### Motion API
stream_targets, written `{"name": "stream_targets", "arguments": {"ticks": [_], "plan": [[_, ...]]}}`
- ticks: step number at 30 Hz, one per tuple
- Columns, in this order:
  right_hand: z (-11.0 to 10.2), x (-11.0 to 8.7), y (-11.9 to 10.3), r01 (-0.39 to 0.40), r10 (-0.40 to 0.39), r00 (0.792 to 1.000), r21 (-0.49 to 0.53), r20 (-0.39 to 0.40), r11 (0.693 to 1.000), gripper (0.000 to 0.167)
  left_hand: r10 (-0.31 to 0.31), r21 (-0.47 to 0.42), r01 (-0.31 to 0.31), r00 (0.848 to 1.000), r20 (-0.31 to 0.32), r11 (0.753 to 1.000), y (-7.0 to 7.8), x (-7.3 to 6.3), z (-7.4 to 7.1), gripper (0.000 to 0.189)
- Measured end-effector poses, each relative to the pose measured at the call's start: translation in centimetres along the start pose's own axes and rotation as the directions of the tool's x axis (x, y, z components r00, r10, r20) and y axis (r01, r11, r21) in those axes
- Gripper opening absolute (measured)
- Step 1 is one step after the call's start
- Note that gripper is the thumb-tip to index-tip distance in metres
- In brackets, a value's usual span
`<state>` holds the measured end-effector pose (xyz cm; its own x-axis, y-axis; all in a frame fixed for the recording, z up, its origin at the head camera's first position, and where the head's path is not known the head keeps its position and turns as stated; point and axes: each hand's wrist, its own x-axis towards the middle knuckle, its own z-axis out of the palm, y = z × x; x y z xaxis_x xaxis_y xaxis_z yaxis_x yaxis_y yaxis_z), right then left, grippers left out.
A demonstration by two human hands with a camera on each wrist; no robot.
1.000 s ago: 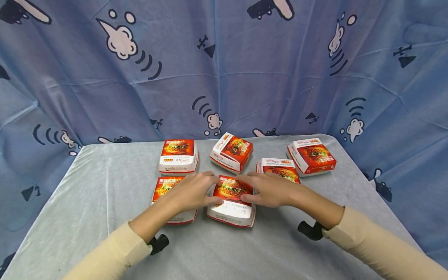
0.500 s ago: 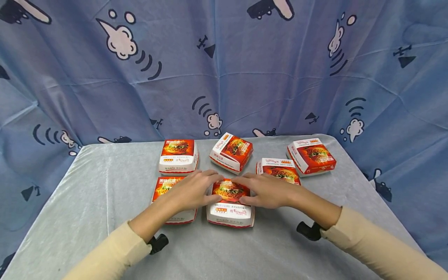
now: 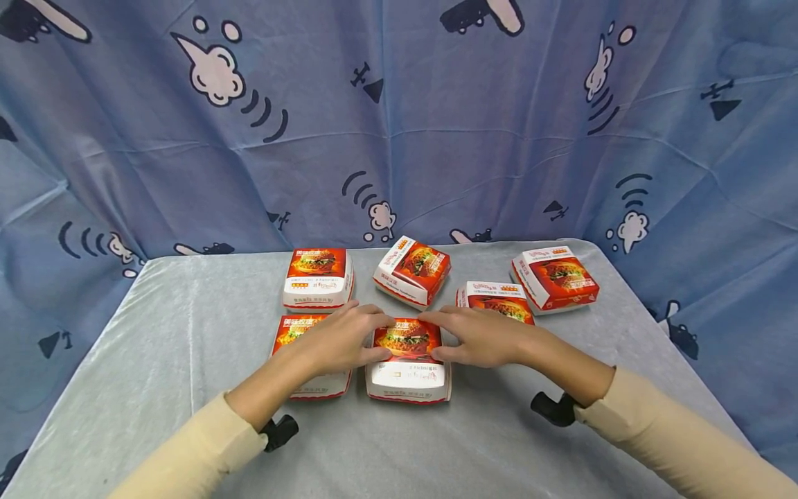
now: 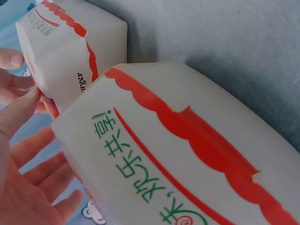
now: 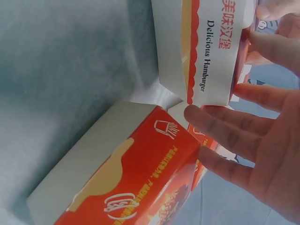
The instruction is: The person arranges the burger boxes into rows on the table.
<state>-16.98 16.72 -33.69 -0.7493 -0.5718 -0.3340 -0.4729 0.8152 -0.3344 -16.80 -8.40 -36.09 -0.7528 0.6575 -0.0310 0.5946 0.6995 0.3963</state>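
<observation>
A red-and-white hamburger box [image 3: 408, 380] lies front and middle on the cloth, between my two hands. My left hand [image 3: 343, 339] reaches over another hamburger box [image 3: 323, 387], its thumb and fingers touching the middle box's left edge. From the other side my right hand [image 3: 486, 336] touches that box's right edge, thumb and index finger over the top. Fingers of both hands look fairly straight. In the left wrist view the left box [image 4: 159, 140] fills the foreground and the middle box [image 4: 89, 51] sits beyond. Right fingers [image 5: 229, 131] spread beside the middle box [image 5: 211, 51] in the right wrist view.
Behind stand a hamburger box [image 3: 316, 281] at left, a turned one [image 3: 416, 272] at centre, and two more [image 3: 499, 298] at right, the farther one [image 3: 555, 281] angled. Grey cloth covers the table [image 3: 187, 333]; a blue patterned curtain [image 3: 312, 173] hangs behind.
Between my hands the middle box has shifted slightly left and turned to face squarely forward. Both hands stay on its sides with small finger shifts; the other boxes look nearly still.
</observation>
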Motion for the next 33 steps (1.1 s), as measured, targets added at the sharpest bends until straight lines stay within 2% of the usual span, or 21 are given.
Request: {"name": "stream_targets", "arguments": {"ticks": [9, 33], "plan": [[0.23, 0.21, -0.05, 0.011, -0.011, 1.000, 0.013, 0.011, 1.000, 0.064, -0.005, -0.023, 0.005, 1.000, 0.000, 1.000, -0.21, -0.09, -0.04, 0.049], [0.23, 0.49, -0.10, -0.008, 0.007, 0.999, 0.026, 0.039, 1.000, 0.064, 0.002, 0.018, -0.002, 1.000, 0.004, 1.000, -0.22, -0.18, -0.27, 0.047]]}}
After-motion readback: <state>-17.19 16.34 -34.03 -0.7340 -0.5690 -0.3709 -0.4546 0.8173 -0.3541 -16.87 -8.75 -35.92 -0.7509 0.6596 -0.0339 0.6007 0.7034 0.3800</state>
